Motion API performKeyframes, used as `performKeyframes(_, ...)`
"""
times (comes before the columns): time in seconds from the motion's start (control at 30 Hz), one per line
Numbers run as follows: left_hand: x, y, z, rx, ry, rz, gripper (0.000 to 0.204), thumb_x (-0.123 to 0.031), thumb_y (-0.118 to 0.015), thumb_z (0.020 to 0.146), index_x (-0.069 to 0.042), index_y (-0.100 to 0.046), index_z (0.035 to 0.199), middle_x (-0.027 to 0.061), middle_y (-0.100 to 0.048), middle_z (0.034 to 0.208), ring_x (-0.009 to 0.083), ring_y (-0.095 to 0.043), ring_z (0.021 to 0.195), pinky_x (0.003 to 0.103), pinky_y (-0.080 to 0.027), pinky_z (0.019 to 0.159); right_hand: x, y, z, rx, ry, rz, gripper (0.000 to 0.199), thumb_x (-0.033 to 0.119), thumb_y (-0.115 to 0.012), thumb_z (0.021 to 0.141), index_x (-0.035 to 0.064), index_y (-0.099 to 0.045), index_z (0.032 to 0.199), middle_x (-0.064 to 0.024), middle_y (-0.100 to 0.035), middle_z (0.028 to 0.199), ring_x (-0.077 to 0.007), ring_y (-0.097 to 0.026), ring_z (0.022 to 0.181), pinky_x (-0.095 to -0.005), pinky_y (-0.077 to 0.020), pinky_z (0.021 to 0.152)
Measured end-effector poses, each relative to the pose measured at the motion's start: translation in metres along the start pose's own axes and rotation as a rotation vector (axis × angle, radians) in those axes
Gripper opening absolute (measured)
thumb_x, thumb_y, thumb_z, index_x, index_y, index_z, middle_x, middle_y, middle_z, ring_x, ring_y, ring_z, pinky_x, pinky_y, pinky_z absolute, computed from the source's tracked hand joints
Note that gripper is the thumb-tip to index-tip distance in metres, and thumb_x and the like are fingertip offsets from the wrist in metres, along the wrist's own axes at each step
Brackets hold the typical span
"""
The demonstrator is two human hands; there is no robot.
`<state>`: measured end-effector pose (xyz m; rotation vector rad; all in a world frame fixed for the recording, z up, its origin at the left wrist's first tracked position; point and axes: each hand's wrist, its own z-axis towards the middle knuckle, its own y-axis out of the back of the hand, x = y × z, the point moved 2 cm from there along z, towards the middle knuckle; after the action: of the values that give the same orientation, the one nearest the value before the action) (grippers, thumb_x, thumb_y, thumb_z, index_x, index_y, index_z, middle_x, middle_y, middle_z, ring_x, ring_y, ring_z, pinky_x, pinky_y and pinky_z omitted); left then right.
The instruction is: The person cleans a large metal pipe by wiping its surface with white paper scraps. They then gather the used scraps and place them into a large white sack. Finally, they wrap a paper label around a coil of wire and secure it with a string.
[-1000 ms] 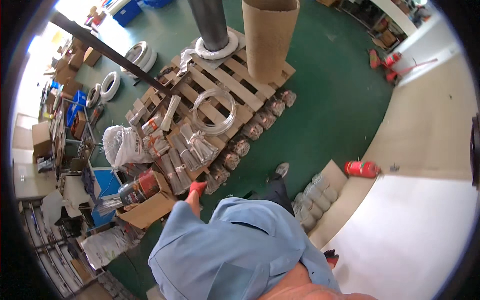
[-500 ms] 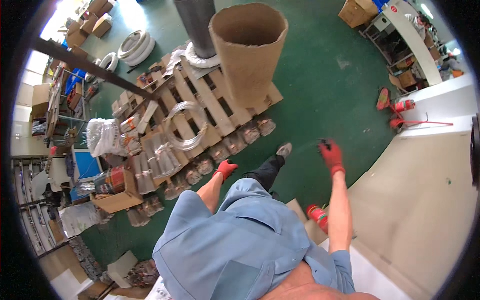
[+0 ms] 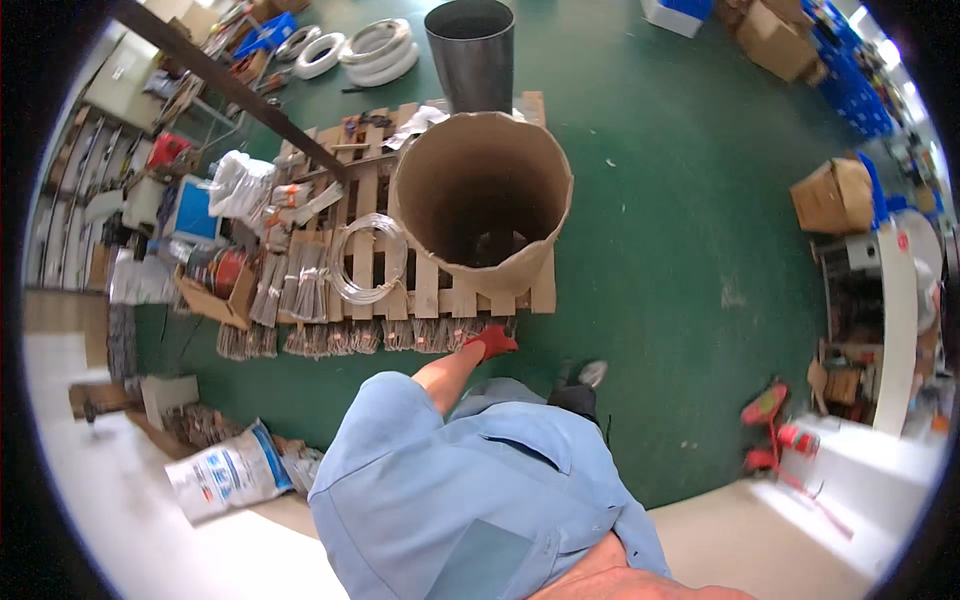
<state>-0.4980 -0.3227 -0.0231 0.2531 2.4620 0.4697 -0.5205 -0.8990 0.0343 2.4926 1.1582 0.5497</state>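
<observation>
My left hand (image 3: 493, 344), in a red glove, hangs over the near edge of a wooden pallet (image 3: 540, 295), its fingers loosely apart with nothing seen in them. Just beyond it stands a tall cardboard tube (image 3: 485, 266), hollow and rough-rimmed. Closest to the hand are tied bundles of thin rods or wires (image 3: 430, 335), lying in a row along the pallet's near side; whether the glove touches them I cannot tell. A coil of clear tubing or wire (image 3: 347, 258) lies to the left of the cardboard tube. My right hand is out of view.
Behind the tube stands a dark cylinder (image 3: 470, 60). A diagonal brown post (image 3: 230, 85) crosses the upper left. An open carton (image 3: 222, 297) sits at the pallet's left. White coils (image 3: 380, 60) lie farther back. A red extinguisher (image 3: 797, 438) and stand are at right.
My view has turned right, and the pallet now appears squarer and nearer. The left hand has come closer to the cardboard tube's base. My right hand has left the view.
</observation>
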Motion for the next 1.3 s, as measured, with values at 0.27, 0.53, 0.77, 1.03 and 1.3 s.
performKeyframes(0.27,-0.085,-0.035,0.069,-0.160,0.373,-0.221,0.066,-0.049,-0.066,0.065,0.000,-0.065,0.108,0.0234,-0.062,0.114,0.0364,-0.059,0.108,0.043,-0.047,0.093,0.194,0.220,0.198,0.080,0.105,-0.029,0.055,0.034,-0.062,0.078,-0.0049,-0.055,0.116,-0.0245,-0.063,0.104,-0.0359,-0.060,0.094,-0.0446,-0.0461,0.083)
performKeyframes(0.53,-0.222,-0.013,0.123,-0.477,0.416,-0.837,0.033,-0.026,-0.071,0.071,-0.002,-0.069,0.094,0.0116,-0.069,0.085,0.0202,-0.065,0.075,0.034,-0.053,0.068,0.679,0.421,0.340,-0.198,0.681,-0.110,0.021,0.023,-0.061,0.080,0.0033,-0.058,0.076,-0.0039,-0.055,0.067,-0.0143,-0.046,0.058,-0.0357,-0.0393,0.051)
performKeyframes(0.77,-0.306,0.047,0.248,-0.391,0.498,-0.727,0.041,-0.035,-0.068,0.072,-0.002,-0.068,0.097,0.0133,-0.068,0.086,0.0224,-0.064,0.073,0.038,-0.050,0.065,1.019,0.364,0.352,0.057,1.057,-0.014,0.015,0.025,-0.061,0.088,0.0097,-0.062,0.089,-0.0012,-0.063,0.074,-0.0109,-0.057,0.058,-0.0280,-0.0459,0.051)
performKeyframes(1.03,-0.317,0.259,0.384,-0.687,0.450,-1.119,0.031,-0.028,-0.070,0.069,-0.004,-0.069,0.088,0.0097,-0.067,0.075,0.0198,-0.063,0.066,0.035,-0.049,0.062,1.080,0.253,0.407,0.500,0.532,-0.390,0.019,0.025,-0.067,0.084,0.0075,-0.062,0.079,-0.0033,-0.063,0.071,-0.0139,-0.057,0.057,-0.0309,-0.0444,0.049)
performKeyframes(1.3,-0.351,0.477,0.497,-1.019,0.127,-1.188,0.027,-0.031,-0.071,0.070,-0.007,-0.067,0.082,0.0068,-0.066,0.071,0.0146,-0.062,0.066,0.032,-0.050,0.063,1.255,0.252,0.446,0.413,0.639,-0.661,0.020,0.024,-0.067,0.081,0.0040,-0.068,0.082,-0.0037,-0.066,0.076,-0.0163,-0.059,0.064,-0.0326,-0.0476,0.058)
